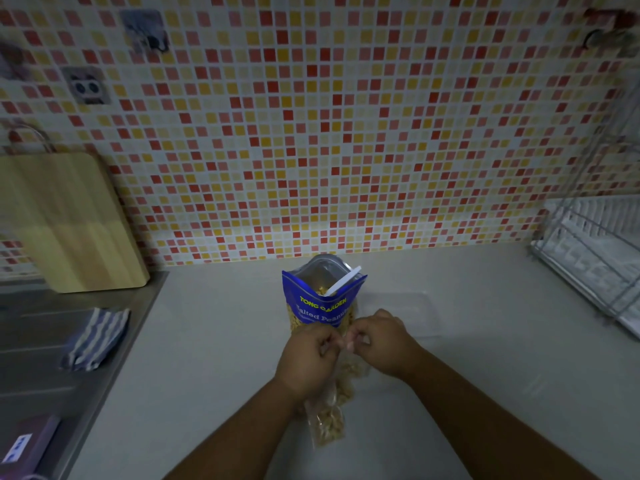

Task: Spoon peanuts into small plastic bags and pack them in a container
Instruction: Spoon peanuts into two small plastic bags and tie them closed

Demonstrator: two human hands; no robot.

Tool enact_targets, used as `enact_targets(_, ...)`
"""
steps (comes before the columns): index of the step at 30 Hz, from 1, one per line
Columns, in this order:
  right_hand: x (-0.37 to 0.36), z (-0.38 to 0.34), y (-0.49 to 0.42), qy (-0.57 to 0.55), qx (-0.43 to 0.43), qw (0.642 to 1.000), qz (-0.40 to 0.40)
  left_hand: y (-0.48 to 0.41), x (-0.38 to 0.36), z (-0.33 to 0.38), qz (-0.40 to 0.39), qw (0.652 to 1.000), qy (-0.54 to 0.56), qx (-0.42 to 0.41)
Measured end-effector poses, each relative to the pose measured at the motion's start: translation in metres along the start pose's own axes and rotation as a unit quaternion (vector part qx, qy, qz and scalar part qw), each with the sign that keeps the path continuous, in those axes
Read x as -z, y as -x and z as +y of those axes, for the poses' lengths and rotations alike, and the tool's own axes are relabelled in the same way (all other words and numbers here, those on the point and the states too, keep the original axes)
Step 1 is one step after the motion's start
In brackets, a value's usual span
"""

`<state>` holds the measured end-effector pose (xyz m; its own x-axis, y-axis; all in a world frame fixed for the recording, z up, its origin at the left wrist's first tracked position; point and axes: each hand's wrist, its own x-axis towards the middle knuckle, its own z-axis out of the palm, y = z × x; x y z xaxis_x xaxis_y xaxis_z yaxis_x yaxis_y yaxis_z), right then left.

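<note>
One small bag filled mid-counter; our left hand and right hand pinch its top, container seemingly not yet packed.

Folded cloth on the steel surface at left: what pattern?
The cloth is dark blue with white stripes, seen in the head view.

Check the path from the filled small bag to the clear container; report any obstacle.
Nothing visible blocks it. The left hand and right hand pinch the small bag at its top; the clear container lies beyond the right hand, the blue pouch beside it.
</note>
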<state>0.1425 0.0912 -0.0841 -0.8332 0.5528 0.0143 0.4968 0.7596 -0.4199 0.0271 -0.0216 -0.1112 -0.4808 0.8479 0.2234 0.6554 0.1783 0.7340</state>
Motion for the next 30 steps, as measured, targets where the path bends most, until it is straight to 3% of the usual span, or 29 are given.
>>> enact_targets(6,0.007,-0.005,0.001,-0.072,0.001,0.996,0.043,-0.002,0.010,-0.004,0.018,1.000,-0.010,-0.023)
enact_targets(17,0.013,-0.010,0.005,-0.168,-0.035,0.985,0.031,0.000,0.020,-0.008,0.022,0.999,0.027,-0.017)
enact_targets(23,0.011,-0.007,0.006,-0.305,-0.075,0.949,-0.027,0.001,0.026,-0.011,0.026,0.997,0.072,0.014)
enact_targets(26,0.009,-0.006,0.005,-0.315,-0.076,0.945,-0.031,0.003,0.028,-0.015,0.013,0.997,0.072,0.028)
enact_targets(30,0.004,-0.005,0.004,-0.351,-0.112,0.926,-0.079,0.004,0.033,-0.015,-0.046,0.988,0.120,0.088)
